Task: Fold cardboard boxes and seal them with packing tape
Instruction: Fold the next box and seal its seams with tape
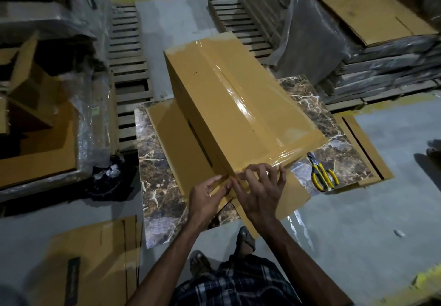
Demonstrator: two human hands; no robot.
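Note:
A long brown cardboard box (229, 95) lies on a marble-patterned slab (157, 186), on top of flat cardboard sheets (176, 146). A glossy strip of clear packing tape (241, 100) runs along the box's top seam and folds over its near end. Both hands are at that near end. My left hand (208, 194) rests its fingers on the near lower edge of the box. My right hand (261, 190) has its fingers spread, fingertips pressing on the tape's end. The two index fingers almost meet. No tape roll is in view.
Yellow-handled scissors (322, 174) lie on the slab right of the box. Another flat carton (95, 258) lies on the floor at lower left. Plastic-wrapped stacks of flat cardboard (372, 43) stand at the back right, an open box (28, 105) at the left, wooden pallets (128, 67) behind.

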